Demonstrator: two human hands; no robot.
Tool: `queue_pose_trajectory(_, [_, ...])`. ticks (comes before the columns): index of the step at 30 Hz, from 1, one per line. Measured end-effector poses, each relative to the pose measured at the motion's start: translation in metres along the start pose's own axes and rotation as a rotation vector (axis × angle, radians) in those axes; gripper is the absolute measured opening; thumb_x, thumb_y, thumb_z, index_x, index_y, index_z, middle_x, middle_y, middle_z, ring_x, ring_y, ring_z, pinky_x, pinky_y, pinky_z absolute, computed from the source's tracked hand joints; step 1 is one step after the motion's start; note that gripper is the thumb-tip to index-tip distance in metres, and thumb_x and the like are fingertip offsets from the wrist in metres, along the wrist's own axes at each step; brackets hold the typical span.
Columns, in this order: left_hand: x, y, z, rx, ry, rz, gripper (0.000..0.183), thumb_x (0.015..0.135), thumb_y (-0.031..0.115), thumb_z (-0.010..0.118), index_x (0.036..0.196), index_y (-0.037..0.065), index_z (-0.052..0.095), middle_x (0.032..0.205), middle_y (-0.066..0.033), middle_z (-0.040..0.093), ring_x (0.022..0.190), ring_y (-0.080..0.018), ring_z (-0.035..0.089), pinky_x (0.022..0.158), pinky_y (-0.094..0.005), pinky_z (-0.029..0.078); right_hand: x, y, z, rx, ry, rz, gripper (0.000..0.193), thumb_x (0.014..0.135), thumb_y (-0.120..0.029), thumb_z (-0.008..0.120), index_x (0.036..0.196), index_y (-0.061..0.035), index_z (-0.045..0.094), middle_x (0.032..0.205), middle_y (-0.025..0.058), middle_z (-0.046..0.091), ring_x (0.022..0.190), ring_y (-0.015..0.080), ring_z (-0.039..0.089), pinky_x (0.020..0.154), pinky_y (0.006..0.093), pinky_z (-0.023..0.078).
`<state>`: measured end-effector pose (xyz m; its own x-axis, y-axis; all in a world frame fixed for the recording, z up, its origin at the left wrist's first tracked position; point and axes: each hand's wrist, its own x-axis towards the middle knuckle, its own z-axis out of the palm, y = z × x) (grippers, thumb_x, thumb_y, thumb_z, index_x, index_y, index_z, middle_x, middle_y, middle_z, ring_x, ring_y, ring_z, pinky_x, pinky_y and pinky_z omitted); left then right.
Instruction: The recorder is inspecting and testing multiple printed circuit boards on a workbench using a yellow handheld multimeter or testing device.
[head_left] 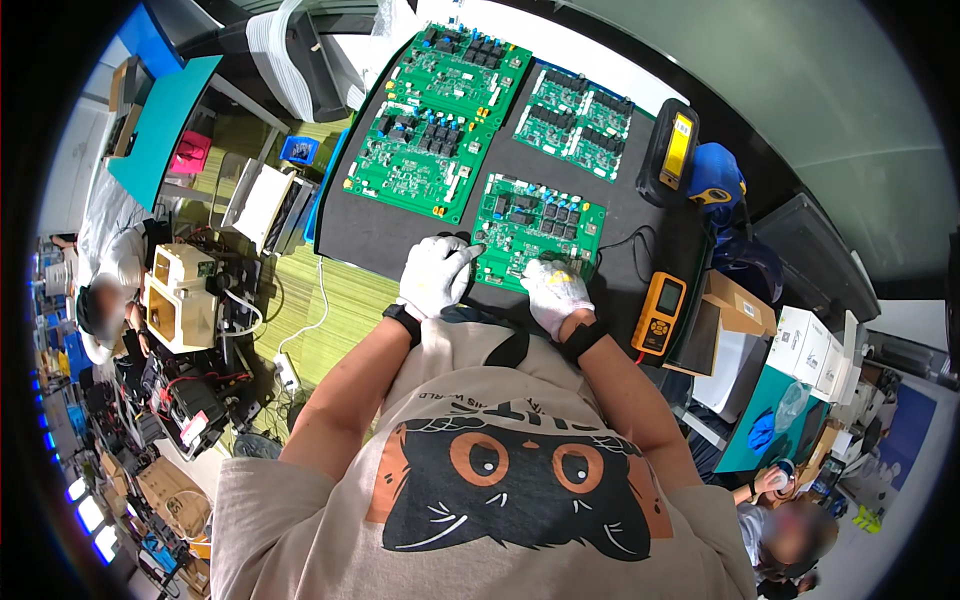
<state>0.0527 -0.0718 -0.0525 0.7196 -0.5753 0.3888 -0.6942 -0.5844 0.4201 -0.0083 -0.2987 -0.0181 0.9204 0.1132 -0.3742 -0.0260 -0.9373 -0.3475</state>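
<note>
A single green circuit board with black relays and blue parts lies flat on the dark mat, close in front of me. My left hand, in a white glove, is closed with its fingertips at the board's near left edge. The white-gloved right hand bends its fingers over the near edge, right of the middle; the fingertips are partly hidden from above. Beyond, to the left, lie two larger green boards: a far board and a nearer board. A panel of smaller boards lies at the far right.
An orange handheld meter with a dark screen sits on the right, a black cable beside it. Behind are a black device with a yellow label and a blue-and-yellow object. Cardboard boxes stand right. Other people work at both sides.
</note>
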Motion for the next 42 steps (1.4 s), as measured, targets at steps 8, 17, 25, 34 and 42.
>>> queue_pose_trajectory(8, [0.013, 0.011, 0.002, -0.048, -0.102, -0.366, 0.022, 0.088, 0.027, 0.067, 0.102, 0.010, 0.066, 0.096, -0.0121, 0.066, 0.084, -0.0326, 0.065, 0.072, -0.0429, 0.052, -0.003, 0.002, -0.001, 0.044, -0.007, 0.042, 0.022, 0.095, -0.023, 0.052, 0.098, -0.0040, 0.062, 0.096, 0.0210, 0.069, 0.095, 0.0391, 0.066, 0.081, 0.0491, 0.052])
queue_pose_trajectory(17, [0.031, 0.014, 0.005, -0.055, -0.348, -0.657, 0.034, 0.085, 0.034, 0.073, 0.086, 0.001, 0.063, 0.075, -0.0190, 0.069, 0.073, -0.0348, 0.069, 0.067, -0.0438, 0.055, -0.026, -0.003, 0.001, 0.228, 0.063, 0.234, 0.026, 0.095, -0.030, 0.054, 0.099, -0.0061, 0.063, 0.096, 0.0204, 0.068, 0.094, 0.0410, 0.064, 0.080, 0.0504, 0.049])
queue_pose_trajectory(25, [0.029, 0.010, -0.008, -0.649, -0.379, -0.922, 0.027, 0.089, 0.026, 0.075, 0.089, 0.001, 0.064, 0.065, -0.0085, 0.068, 0.055, -0.0138, 0.069, 0.051, -0.0293, 0.053, -0.022, -0.016, 0.014, 0.292, 0.170, 0.326, 0.025, 0.095, -0.030, 0.056, 0.099, -0.0062, 0.064, 0.097, 0.0203, 0.069, 0.092, 0.0411, 0.065, 0.079, 0.0507, 0.051])
queue_pose_trajectory(34, [0.012, 0.008, -0.003, -0.673, -0.247, -0.773, 0.020, 0.091, 0.021, 0.072, 0.084, 0.004, 0.066, 0.064, -0.0052, 0.067, 0.055, -0.0084, 0.065, 0.053, -0.0248, 0.050, -0.015, -0.028, 0.019, 0.285, 0.183, 0.419, 0.028, 0.096, -0.032, 0.053, 0.096, -0.0045, 0.060, 0.091, 0.0212, 0.069, 0.085, 0.0407, 0.067, 0.077, 0.0514, 0.052])
queue_pose_trajectory(42, [0.006, 0.005, 0.003, -0.666, -0.201, -0.708, 0.015, 0.091, 0.017, 0.071, 0.087, 0.004, 0.066, 0.070, -0.0063, 0.069, 0.056, -0.0116, 0.067, 0.055, -0.0269, 0.051, -0.016, -0.034, 0.019, 0.343, 0.243, 0.477, 0.027, 0.091, -0.031, 0.062, 0.095, -0.0039, 0.065, 0.089, 0.0196, 0.070, 0.086, 0.0399, 0.068, 0.077, 0.0481, 0.053])
